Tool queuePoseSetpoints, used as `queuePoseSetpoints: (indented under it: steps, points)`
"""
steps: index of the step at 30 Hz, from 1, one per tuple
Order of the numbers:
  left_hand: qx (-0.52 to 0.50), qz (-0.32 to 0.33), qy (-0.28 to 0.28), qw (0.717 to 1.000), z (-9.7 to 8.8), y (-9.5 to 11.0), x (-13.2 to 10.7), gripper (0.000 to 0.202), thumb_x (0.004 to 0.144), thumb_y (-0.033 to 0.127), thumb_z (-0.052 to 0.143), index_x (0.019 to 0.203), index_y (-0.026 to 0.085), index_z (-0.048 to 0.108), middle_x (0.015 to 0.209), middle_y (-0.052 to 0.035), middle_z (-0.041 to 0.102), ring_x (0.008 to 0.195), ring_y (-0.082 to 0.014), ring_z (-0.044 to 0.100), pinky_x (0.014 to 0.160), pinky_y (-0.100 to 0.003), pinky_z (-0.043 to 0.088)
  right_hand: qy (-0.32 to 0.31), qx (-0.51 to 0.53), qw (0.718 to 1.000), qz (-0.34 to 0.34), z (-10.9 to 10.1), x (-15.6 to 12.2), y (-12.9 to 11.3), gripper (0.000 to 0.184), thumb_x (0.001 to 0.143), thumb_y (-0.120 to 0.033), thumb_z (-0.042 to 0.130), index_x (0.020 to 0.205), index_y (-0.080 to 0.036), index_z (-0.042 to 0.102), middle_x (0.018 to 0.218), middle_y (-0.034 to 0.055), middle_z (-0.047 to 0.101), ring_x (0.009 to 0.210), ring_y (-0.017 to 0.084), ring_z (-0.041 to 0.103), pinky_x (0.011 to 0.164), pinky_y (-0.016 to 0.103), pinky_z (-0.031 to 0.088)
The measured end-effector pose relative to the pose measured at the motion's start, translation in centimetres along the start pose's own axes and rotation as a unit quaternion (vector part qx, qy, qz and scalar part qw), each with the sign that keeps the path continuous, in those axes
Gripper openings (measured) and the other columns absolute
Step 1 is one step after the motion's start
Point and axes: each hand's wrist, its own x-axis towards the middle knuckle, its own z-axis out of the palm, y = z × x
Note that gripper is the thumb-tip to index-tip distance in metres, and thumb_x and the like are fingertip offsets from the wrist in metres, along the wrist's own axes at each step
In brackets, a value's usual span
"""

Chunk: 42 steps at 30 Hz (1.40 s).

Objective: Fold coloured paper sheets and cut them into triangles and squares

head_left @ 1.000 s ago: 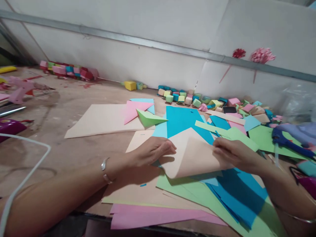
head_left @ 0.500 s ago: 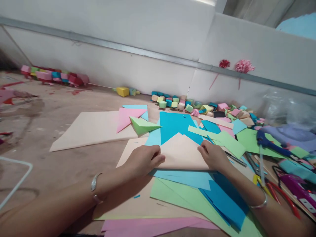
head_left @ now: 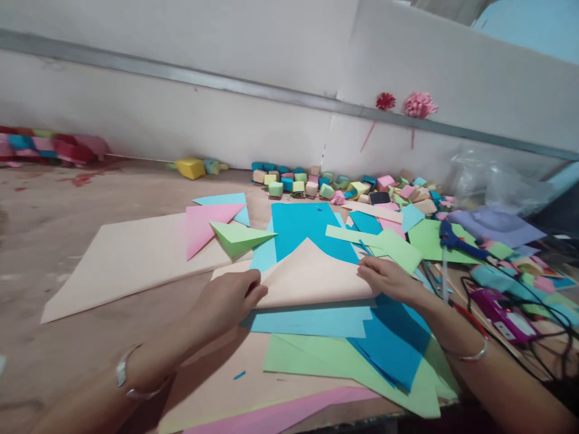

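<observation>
A peach sheet of paper [head_left: 312,274], folded over into a triangle with its peak pointing away from me, lies between my hands. My left hand [head_left: 233,298] pinches its left corner between thumb and fingers. At the right corner, my right hand [head_left: 384,277] grips the paper the same way. The folded edge faces me and looks slightly raised over light blue paper [head_left: 312,320]. Behind the peak lies a dark blue sheet [head_left: 294,220]. Left of it rest a green folded piece [head_left: 237,240] and a pink folded piece [head_left: 205,223].
Green paper [head_left: 312,358] and dark blue paper [head_left: 398,343] lie nearest me. A glue gun [head_left: 459,241] and a purple power strip [head_left: 502,313] with cables sit at right. Small paper boxes [head_left: 298,187] line the wall. Two paper flowers [head_left: 420,105] stick up from the rail.
My view has swung right, so things sit further left. The peach paper's left side now bends up a little, and both hands keep their hold on its corners.
</observation>
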Motion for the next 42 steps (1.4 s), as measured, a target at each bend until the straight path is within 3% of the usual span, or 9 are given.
queuePoseSetpoints:
  steps: [5,11,18,25,32,38,40,42]
  points:
    - [-0.056,0.025,-0.059,0.996,0.0,-0.4,0.4,0.031,0.090,0.042,0.039,0.070,0.020,0.048,0.067,-0.0014,0.058,0.064,-0.0176,0.050,0.058,-0.027,0.026,-0.007,0.067,0.998,0.015,0.3,-3.8,0.7,0.013,0.084,-0.028,0.051,0.077,-0.019,0.058,0.071,-0.0014,0.059,0.066,0.014,0.052,0.059,0.025,0.036]
    - [-0.120,0.035,-0.138,0.982,0.4,-1.1,0.6,0.024,0.085,0.040,0.048,0.072,0.020,0.051,0.065,0.0013,0.057,0.062,-0.0149,0.046,0.056,-0.026,0.026,0.008,0.057,0.997,0.054,2.1,-6.9,-0.2,0.018,0.088,-0.030,0.050,0.076,-0.020,0.060,0.069,-0.0015,0.061,0.067,0.015,0.055,0.061,0.027,0.038]
    - [-0.091,0.035,-0.161,0.982,0.1,-1.0,0.6,0.032,0.090,0.043,0.041,0.069,0.020,0.046,0.066,0.0000,0.057,0.061,-0.0156,0.046,0.057,-0.027,0.028,0.072,0.040,0.995,0.062,3.5,-9.7,0.1,0.025,0.096,-0.037,0.046,0.082,-0.022,0.061,0.087,0.0034,0.064,0.085,0.019,0.059,0.073,0.031,0.044]
    - [-0.049,0.023,-0.221,0.974,-0.3,-0.7,-0.1,0.031,0.090,0.043,0.042,0.069,0.020,0.043,0.067,0.0004,0.055,0.061,-0.0159,0.047,0.056,-0.027,0.027,0.124,0.075,0.987,0.072,4.6,-11.3,0.4,0.022,0.096,-0.038,0.045,0.089,-0.023,0.060,0.101,0.0069,0.065,0.094,0.020,0.061,0.080,0.031,0.048]
    - [-0.064,0.038,-0.203,0.976,-0.9,0.1,-0.4,0.027,0.088,0.034,0.044,0.066,0.020,0.041,0.064,0.0006,0.053,0.057,-0.0142,0.043,0.054,-0.027,0.023,0.105,0.129,0.984,0.066,3.4,-11.4,1.0,0.022,0.090,-0.044,0.056,0.083,-0.025,0.065,0.091,0.0036,0.069,0.087,0.020,0.066,0.073,0.026,0.054]
    - [-0.084,0.032,-0.184,0.979,-1.2,0.5,-0.8,0.023,0.086,0.030,0.047,0.065,0.019,0.044,0.063,0.0005,0.053,0.055,-0.0128,0.041,0.052,-0.026,0.022,0.124,0.140,0.979,0.078,4.5,-12.3,3.2,0.021,0.080,-0.048,0.064,0.084,-0.029,0.072,0.098,0.0034,0.072,0.096,0.026,0.068,0.077,0.027,0.059]
    - [-0.096,0.037,-0.161,0.982,-1.3,0.5,-1.0,0.024,0.087,0.030,0.047,0.066,0.019,0.046,0.063,0.0010,0.054,0.055,-0.0124,0.041,0.052,-0.025,0.025,0.126,0.155,0.975,0.095,5.0,-12.6,4.3,0.020,0.078,-0.048,0.066,0.081,-0.029,0.073,0.096,0.0032,0.073,0.093,0.027,0.069,0.073,0.027,0.060]
    - [-0.104,0.045,-0.103,0.988,-1.5,0.7,-1.2,0.023,0.090,0.031,0.047,0.070,0.019,0.050,0.066,0.0010,0.056,0.057,-0.0126,0.044,0.053,-0.025,0.028,0.158,0.164,0.967,0.111,5.0,-12.5,5.6,0.019,0.075,-0.047,0.069,0.079,-0.029,0.074,0.093,0.0037,0.073,0.088,0.028,0.070,0.069,0.028,0.061]
